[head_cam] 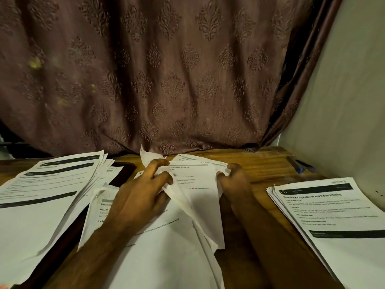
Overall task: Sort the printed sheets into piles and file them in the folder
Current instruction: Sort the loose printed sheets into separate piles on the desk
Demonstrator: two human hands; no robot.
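Both hands are clamped on paper right now: my left hand (141, 192) has its fingers curled around the bunched-up left edge of a printed sheet (198, 197), and my right hand (233, 180) is pinching the same sheet's right edge near the top corner. The sheet sits in the middle of the wooden table (260, 161), lifted and buckled between the two hands, with a couple more loose pages folded under it on the left side.

Under my left forearm there's a loose middle pile (158, 253), top page printed in black text. Off to the left is a taller fanned stack (43, 197) with dark header bars, and it's lying partly over something dark and flat (123, 172); can't tell if that's the folder. On the right, well apart from the hands, is a neater right pile (333, 222). A blue pen (302, 165) lies near the back right corner, by the wall. Brown patterned curtain (166, 76) hangs behind everything.
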